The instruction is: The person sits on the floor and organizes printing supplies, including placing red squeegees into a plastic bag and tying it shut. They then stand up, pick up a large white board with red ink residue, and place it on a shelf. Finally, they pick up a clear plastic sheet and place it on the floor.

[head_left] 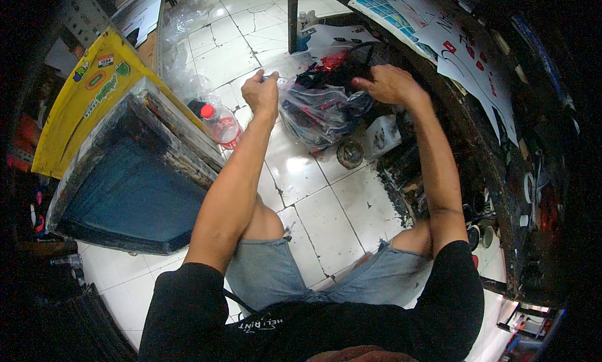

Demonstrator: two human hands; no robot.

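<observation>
A clear plastic bag stands on the tiled floor between my hands, stuffed with dark and red crumpled material that looks like cloth or scraps. My left hand pinches the bag's stretched rim on its left side. At the bag's right side, my right hand is curled against the dark contents, thumb pointing inward. Its fingertips are hidden, so what they hold cannot be made out.
A plastic bottle with a red cap stands left of the bag, beside a dark framed screen and a yellow panel. A round tin and a stained white container stand close right. Printed sheets overhang the dark table.
</observation>
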